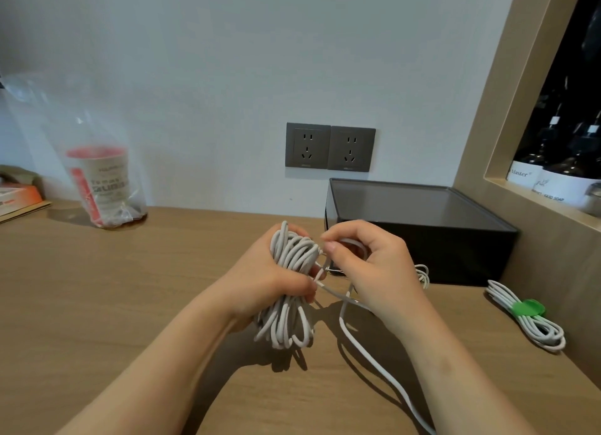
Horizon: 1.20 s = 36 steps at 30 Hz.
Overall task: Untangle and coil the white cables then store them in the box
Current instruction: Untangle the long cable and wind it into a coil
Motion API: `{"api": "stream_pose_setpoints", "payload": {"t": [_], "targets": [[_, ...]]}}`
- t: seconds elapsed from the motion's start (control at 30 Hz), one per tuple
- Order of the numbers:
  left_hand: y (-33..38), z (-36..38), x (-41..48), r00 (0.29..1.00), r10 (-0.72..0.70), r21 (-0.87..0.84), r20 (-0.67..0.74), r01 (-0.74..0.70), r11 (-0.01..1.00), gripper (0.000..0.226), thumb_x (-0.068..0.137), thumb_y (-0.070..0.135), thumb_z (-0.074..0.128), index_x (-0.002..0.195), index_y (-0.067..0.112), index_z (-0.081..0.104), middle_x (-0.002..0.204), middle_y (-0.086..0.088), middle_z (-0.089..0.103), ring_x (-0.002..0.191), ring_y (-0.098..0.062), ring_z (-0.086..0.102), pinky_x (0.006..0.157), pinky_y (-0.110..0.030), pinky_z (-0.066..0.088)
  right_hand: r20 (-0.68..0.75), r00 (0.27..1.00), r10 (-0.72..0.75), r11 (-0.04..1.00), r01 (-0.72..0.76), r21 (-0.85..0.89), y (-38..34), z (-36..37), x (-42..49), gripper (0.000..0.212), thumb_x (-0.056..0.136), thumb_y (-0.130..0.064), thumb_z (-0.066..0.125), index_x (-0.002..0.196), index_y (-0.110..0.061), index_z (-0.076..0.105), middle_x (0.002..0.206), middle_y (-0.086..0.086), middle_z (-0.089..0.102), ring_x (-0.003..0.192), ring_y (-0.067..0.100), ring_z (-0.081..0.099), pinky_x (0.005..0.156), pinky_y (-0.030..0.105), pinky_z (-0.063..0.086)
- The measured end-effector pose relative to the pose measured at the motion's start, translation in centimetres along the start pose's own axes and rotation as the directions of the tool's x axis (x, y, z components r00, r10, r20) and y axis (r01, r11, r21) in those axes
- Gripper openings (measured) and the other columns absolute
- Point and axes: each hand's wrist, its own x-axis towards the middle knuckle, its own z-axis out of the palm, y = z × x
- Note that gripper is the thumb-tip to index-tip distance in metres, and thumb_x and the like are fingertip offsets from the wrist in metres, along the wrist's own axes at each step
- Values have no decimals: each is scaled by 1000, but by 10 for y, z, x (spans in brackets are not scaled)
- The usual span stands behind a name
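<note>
My left hand (260,281) grips a thick bundle of coiled white cable (289,324) around its middle, held upright above the wooden table (130,288). My right hand (367,265) pinches a strand of the same cable beside the top of the bundle. A loose tail of that white cable (383,369) trails down across the table toward the near edge. Just behind my hands stands the dark open box (422,239). At the right lies a finished white coil bound with a green tie (527,314).
A clear plastic bag holding a paper cup (104,187) stands at the back left, next to a stack of books (19,197). Two wall sockets (330,147) are above the box. A wooden shelf with dark bottles (553,161) borders the right side.
</note>
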Motion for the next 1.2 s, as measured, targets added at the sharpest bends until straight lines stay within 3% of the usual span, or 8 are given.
{"api": "stream_pose_setpoints", "payload": {"t": [0.2,0.4,0.53,0.6,0.73,0.8,0.97,1.2], "targets": [[-3,-3,7,971,-94,-419,-218,-6,908,32,70,-16,59,100,-7,57,60,-12,61,49,-22,62,49,-28,53,-148,973,-176,958,135,-253,4,4,2,10,82,-32,61,85,-38,54,97,-19,52,96,-1,42,82,11,32],[-3,-17,10,965,-224,-760,-136,43,648,25,65,2,55,89,2,60,55,-5,54,44,-14,55,45,-23,50,305,947,104,973,-33,-228,-2,8,-4,7,91,-39,52,91,-36,58,87,-22,54,81,-5,52,65,10,38],[-3,-14,9,971,-193,-753,-143,20,657,21,66,1,55,86,2,60,57,-6,53,45,-15,54,45,-24,50,313,937,156,987,-139,-74,0,13,-4,49,77,-70,39,88,-31,66,81,-11,64,81,6,59,74,31,50],[-3,-10,8,960,-159,-696,-229,-48,716,16,70,-5,55,84,1,60,58,-9,53,46,-16,55,45,-25,51,288,946,151,988,-151,-21,-2,14,-5,51,67,-75,38,78,-33,65,70,-14,61,73,2,58,66,27,47],[-2,-5,8,901,-93,-545,-424,-172,820,24,78,-13,54,99,-4,59,62,-10,58,49,-17,60,48,-27,52,174,965,195,971,-215,104,-3,17,-3,6,88,-36,57,85,-37,62,83,-16,66,84,0,62,77,18,51],[0,-5,8,878,-82,-515,-471,-198,834,24,78,-14,54,98,-2,58,65,-12,58,50,-18,60,48,-28,53,141,967,212,961,-232,147,-4,17,-3,18,90,-20,59,87,-37,62,89,-14,67,88,3,64,80,19,53],[2,-4,7,867,-109,-568,-486,-219,793,16,79,-14,52,83,1,55,60,-10,56,49,-19,58,50,-28,54,201,962,187,961,-222,167,-5,17,-5,16,85,-25,64,94,-38,68,84,-22,67,85,-10,60,67,6,49],[-2,-3,7,873,-60,-571,-484,-264,777,24,79,-15,54,96,0,60,63,-8,60,56,-17,61,53,-27,56,207,973,97,987,-120,104,-4,22,-8,24,88,-19,61,95,-41,68,87,-25,69,90,-8,61,74,8,49]]}}
